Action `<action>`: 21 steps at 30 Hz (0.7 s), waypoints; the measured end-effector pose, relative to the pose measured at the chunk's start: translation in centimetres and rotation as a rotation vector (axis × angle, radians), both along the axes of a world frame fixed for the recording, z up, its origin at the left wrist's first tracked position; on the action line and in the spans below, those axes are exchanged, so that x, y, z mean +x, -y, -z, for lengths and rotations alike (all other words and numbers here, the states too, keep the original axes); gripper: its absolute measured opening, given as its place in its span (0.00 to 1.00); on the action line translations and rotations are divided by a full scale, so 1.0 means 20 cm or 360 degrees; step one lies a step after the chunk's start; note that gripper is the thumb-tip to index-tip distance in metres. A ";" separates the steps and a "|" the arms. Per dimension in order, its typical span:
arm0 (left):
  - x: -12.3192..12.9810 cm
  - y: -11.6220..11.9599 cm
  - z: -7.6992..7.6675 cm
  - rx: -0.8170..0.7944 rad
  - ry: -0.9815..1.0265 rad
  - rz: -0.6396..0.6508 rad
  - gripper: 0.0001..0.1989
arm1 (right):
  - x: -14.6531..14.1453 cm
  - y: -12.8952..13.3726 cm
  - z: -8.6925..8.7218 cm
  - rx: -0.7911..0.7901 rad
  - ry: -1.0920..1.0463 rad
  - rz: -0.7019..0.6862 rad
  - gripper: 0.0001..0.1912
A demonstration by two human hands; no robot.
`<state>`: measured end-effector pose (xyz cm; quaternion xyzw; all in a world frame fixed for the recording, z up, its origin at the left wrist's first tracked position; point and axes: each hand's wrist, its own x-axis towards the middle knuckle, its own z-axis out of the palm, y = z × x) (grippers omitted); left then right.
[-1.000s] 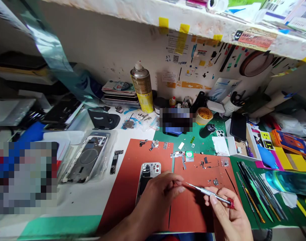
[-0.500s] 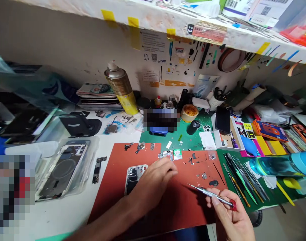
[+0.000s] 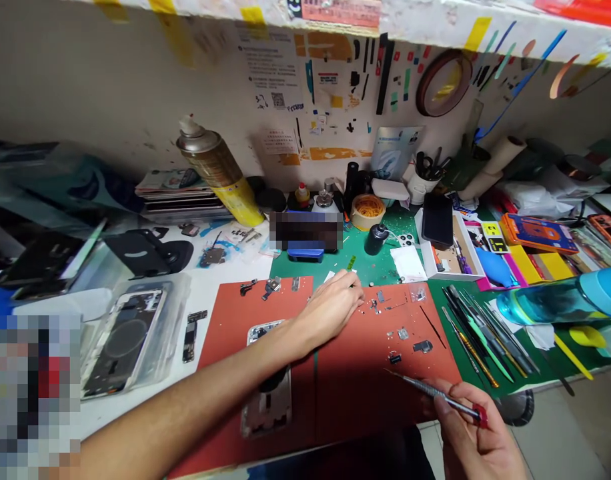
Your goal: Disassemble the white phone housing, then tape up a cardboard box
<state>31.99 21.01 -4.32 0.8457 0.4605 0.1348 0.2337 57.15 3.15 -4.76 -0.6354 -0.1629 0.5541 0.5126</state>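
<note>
A bench (image 3: 201, 293), white on the left and covered with a green mat (image 3: 280, 265) on the right, stands against a grubby wall (image 3: 85, 80) under a white shelf (image 3: 415, 20) patched with yellow tape. A spray can (image 3: 218, 173) leans at the far left; a row of slim tools (image 3: 485, 333) lies at the right, near a blue bottle (image 3: 555, 297). A red mat (image 3: 355, 407) fills the near middle, with small parts (image 3: 403, 333) scattered on its far right area.

The opened phone (image 3: 273, 413), pale-framed and dark inside, lies on the red mat's left half, partly hidden by the left forearm. The left hand (image 3: 335, 303) is over the mat's far middle, fingers curled together; whether they hold anything, I cannot tell. The right hand (image 3: 475, 427), near right, has its fingers clamped on a silver, red-ended screwdriver (image 3: 425, 388), tip pointing left.
</note>
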 end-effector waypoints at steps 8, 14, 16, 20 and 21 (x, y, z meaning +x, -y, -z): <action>0.01 0.01 -0.01 0.0039 -0.0033 -0.0004 0.17 | 0.01 0.00 0.02 0.0053 -0.0006 0.0055 0.32; 0.00 0.01 -0.05 0.0037 -0.0064 0.0046 0.19 | 0.00 0.00 0.00 0.0018 0.0028 0.0094 0.33; -0.01 0.01 -0.06 0.0036 -0.0072 0.0069 0.19 | 0.00 0.00 0.00 0.0003 0.0060 0.0094 0.33; -0.02 0.02 -0.07 0.0046 -0.0070 0.0072 0.19 | 0.02 0.01 -0.01 0.0012 0.0065 0.0096 0.34; -0.02 0.02 -0.06 0.0048 -0.0066 0.0070 0.19 | 0.02 0.01 -0.01 0.0013 0.0067 0.0095 0.34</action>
